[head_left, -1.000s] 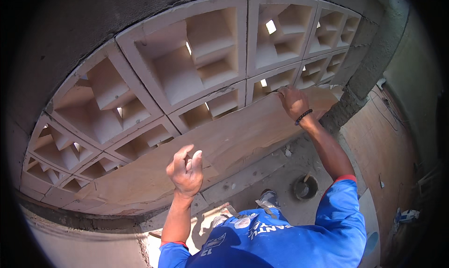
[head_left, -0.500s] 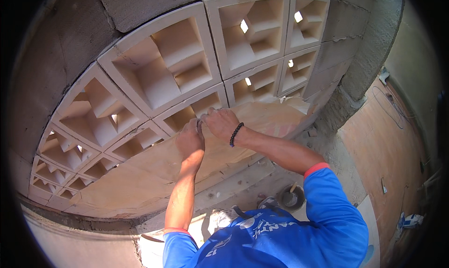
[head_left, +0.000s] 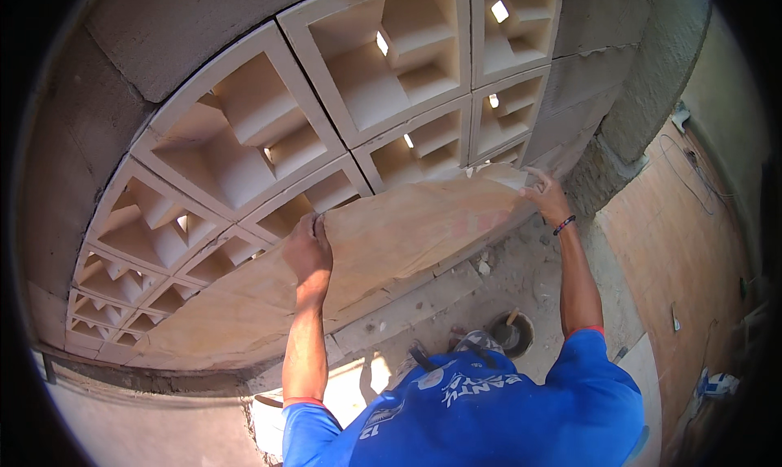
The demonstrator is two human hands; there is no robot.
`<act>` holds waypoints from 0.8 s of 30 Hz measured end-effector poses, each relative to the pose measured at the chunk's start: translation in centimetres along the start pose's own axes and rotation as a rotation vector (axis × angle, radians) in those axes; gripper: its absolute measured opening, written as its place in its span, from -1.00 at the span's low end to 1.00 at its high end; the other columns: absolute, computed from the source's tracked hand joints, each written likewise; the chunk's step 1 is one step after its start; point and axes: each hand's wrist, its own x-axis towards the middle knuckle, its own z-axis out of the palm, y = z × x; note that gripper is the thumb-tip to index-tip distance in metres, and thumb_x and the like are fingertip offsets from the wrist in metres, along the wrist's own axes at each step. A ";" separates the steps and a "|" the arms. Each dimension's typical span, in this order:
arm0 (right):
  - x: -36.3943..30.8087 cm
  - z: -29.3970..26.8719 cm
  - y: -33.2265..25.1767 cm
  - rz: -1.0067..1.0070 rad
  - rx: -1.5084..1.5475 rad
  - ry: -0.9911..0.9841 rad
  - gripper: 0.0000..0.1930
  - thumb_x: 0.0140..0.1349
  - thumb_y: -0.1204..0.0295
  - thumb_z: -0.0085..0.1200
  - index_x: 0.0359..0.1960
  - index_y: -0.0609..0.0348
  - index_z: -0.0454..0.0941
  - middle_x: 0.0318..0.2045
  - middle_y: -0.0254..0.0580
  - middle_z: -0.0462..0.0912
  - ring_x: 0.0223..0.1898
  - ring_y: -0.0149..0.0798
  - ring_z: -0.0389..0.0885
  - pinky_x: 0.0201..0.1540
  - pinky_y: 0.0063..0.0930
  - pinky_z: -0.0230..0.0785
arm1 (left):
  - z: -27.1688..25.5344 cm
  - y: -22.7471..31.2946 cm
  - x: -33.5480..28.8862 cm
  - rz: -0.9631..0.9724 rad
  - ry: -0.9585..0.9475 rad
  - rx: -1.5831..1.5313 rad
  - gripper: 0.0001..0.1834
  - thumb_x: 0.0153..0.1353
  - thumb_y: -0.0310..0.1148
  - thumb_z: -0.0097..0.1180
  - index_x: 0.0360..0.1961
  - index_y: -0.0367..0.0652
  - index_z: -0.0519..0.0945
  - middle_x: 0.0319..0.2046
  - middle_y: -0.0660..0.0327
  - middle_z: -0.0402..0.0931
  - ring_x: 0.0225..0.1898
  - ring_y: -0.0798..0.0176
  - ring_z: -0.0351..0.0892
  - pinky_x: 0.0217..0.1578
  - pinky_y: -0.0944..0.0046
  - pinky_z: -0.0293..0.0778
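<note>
A large sheet of tan paper (head_left: 407,231), creased and faintly marked in red, covers the lower part of a wall of pale ventilation blocks (head_left: 252,133). My left hand (head_left: 309,251) pinches the sheet's upper edge near its middle, in front of a lower block. Far to the right, my right hand (head_left: 547,196) has thumb and fingers closed on the sheet's upper right corner. A dark beaded bracelet (head_left: 564,225) circles my right wrist. Behind the paper, the lowest blocks are partly hidden.
A dark bucket (head_left: 511,334) with a wooden handle sticking out stands on the dusty floor by my feet. Rough concrete edging (head_left: 607,169) rises at the right. Beyond it lie a tiled floor (head_left: 652,247) and a thin cable (head_left: 688,182).
My right hand has moved right, away from my left hand, to the paper's right corner. My left hand has shifted slightly left and down. The view has turned a little.
</note>
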 end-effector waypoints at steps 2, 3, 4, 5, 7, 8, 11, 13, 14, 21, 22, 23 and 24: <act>1.2 0.5 1.3 0.043 0.127 -0.164 -0.56 0.06 0.38 0.26 -0.03 0.34 0.52 -0.38 -0.40 0.58 -0.36 -0.52 0.43 -0.24 -0.55 0.33 | -0.3 0.2 0.1 0.002 -0.012 0.005 -0.88 0.22 -0.32 0.10 -0.35 -0.13 0.57 -0.44 0.09 0.58 -0.40 -0.04 0.57 -0.40 0.07 0.45; 1.7 1.0 0.7 0.061 0.105 -0.171 -0.63 0.08 0.37 0.25 -0.12 0.34 0.54 -0.42 -0.39 0.57 -0.38 -0.51 0.42 -0.27 -0.53 0.33 | -0.4 0.2 0.1 0.000 -0.020 0.013 -0.88 0.22 -0.32 0.10 -0.35 -0.13 0.57 -0.44 0.09 0.58 -0.40 -0.04 0.57 -0.40 0.07 0.44; 2.2 1.5 0.0 0.079 0.083 -0.178 -0.70 0.09 0.37 0.23 -0.22 0.34 0.57 -0.46 -0.37 0.56 -0.40 -0.50 0.40 -0.29 -0.51 0.32 | -0.4 0.1 0.1 0.002 -0.014 0.020 -0.88 0.22 -0.32 0.09 -0.35 -0.13 0.57 -0.45 0.09 0.58 -0.40 -0.05 0.56 -0.40 0.07 0.44; 2.7 2.0 -0.4 0.094 0.063 -0.186 -0.75 0.10 0.36 0.22 -0.32 0.34 0.59 -0.50 -0.36 0.56 -0.42 -0.49 0.39 -0.31 -0.49 0.32 | -0.5 -0.1 0.0 0.004 -0.006 0.031 -0.87 0.23 -0.32 0.09 -0.35 -0.14 0.57 -0.45 0.08 0.58 -0.41 -0.05 0.56 -0.41 0.07 0.44; 4.3 2.6 0.7 0.052 -0.067 -0.110 -0.75 0.10 0.36 0.21 -0.43 0.35 0.53 -0.57 -0.25 0.49 -0.46 -0.47 0.35 -0.35 -0.43 0.30 | -0.2 -0.3 0.0 0.025 0.005 0.048 -0.87 0.23 -0.32 0.09 -0.34 -0.14 0.56 -0.46 0.09 0.57 -0.41 -0.05 0.56 -0.41 0.07 0.44; 4.9 3.2 0.4 0.030 -0.133 -0.080 -0.74 0.10 0.36 0.20 -0.49 0.36 0.49 -0.61 -0.20 0.46 -0.48 -0.46 0.33 -0.38 -0.41 0.29 | -0.1 -0.5 -0.1 0.033 0.008 0.066 -0.87 0.23 -0.32 0.09 -0.34 -0.14 0.56 -0.46 0.09 0.57 -0.42 -0.05 0.56 -0.41 0.07 0.44; 5.7 4.9 -0.7 -0.064 -0.194 0.051 -0.68 0.09 0.34 0.20 -0.52 0.37 0.38 -0.63 0.02 0.37 -0.56 -0.29 0.25 -0.43 -0.33 0.25 | 0.3 -0.6 -0.5 0.068 0.055 0.073 -0.88 0.23 -0.32 0.10 -0.34 -0.14 0.56 -0.48 0.10 0.56 -0.43 -0.03 0.56 -0.42 0.09 0.44; 6.5 5.7 0.6 -0.088 -0.263 0.105 -0.67 0.08 0.33 0.21 -0.51 0.38 0.38 -0.60 0.09 0.39 -0.56 -0.14 0.23 -0.44 -0.31 0.25 | 0.6 -0.7 -0.6 0.095 0.086 0.066 -0.89 0.22 -0.33 0.11 -0.32 -0.14 0.56 -0.50 0.11 0.55 -0.45 -0.02 0.55 -0.44 0.10 0.43; 6.6 6.2 0.4 -0.098 -0.298 0.129 -0.67 0.08 0.33 0.21 -0.51 0.38 0.39 -0.59 0.12 0.41 -0.56 -0.06 0.21 -0.44 -0.29 0.25 | 0.7 -0.9 -0.7 0.103 0.092 0.068 -0.89 0.21 -0.34 0.12 -0.31 -0.13 0.55 -0.51 0.12 0.54 -0.47 -0.01 0.55 -0.45 0.10 0.42; 6.9 6.1 0.9 -0.075 -0.149 0.199 -0.66 0.09 0.31 0.20 -0.50 0.37 0.38 -0.59 0.19 0.36 -0.55 0.02 0.15 -0.46 -0.26 0.23 | 1.5 4.4 -1.8 0.135 -0.047 0.011 -0.78 0.14 -0.41 0.19 -0.17 -0.10 0.53 -0.58 0.18 0.48 -0.60 0.12 0.46 -0.54 0.13 0.34; 7.1 6.1 0.8 -0.073 -0.174 0.200 -0.66 0.09 0.31 0.20 -0.49 0.37 0.38 -0.59 0.18 0.34 -0.56 -0.02 0.14 -0.47 -0.27 0.22 | 2.2 6.2 -1.5 0.314 -0.033 -0.038 -0.76 0.13 -0.42 0.21 -0.15 -0.08 0.53 -0.60 0.18 0.47 -0.62 0.11 0.45 -0.55 0.13 0.35; 7.1 6.4 0.6 -0.071 -0.196 0.194 -0.66 0.10 0.31 0.20 -0.49 0.37 0.37 -0.60 0.18 0.31 -0.57 -0.06 0.14 -0.47 -0.27 0.22 | 3.1 8.1 -1.1 0.485 -0.018 -0.085 -0.73 0.11 -0.42 0.22 -0.13 -0.07 0.54 -0.62 0.18 0.46 -0.64 0.10 0.44 -0.57 0.14 0.35; 7.1 6.8 0.5 -0.058 -0.160 0.197 -0.66 0.10 0.31 0.19 -0.50 0.37 0.36 -0.61 0.16 0.29 -0.57 -0.11 0.13 -0.47 -0.29 0.21 | 3.6 9.5 -1.1 0.535 -0.123 -0.073 -0.70 0.11 -0.42 0.21 -0.09 -0.06 0.53 -0.60 0.18 0.49 -0.62 0.09 0.47 -0.56 0.15 0.37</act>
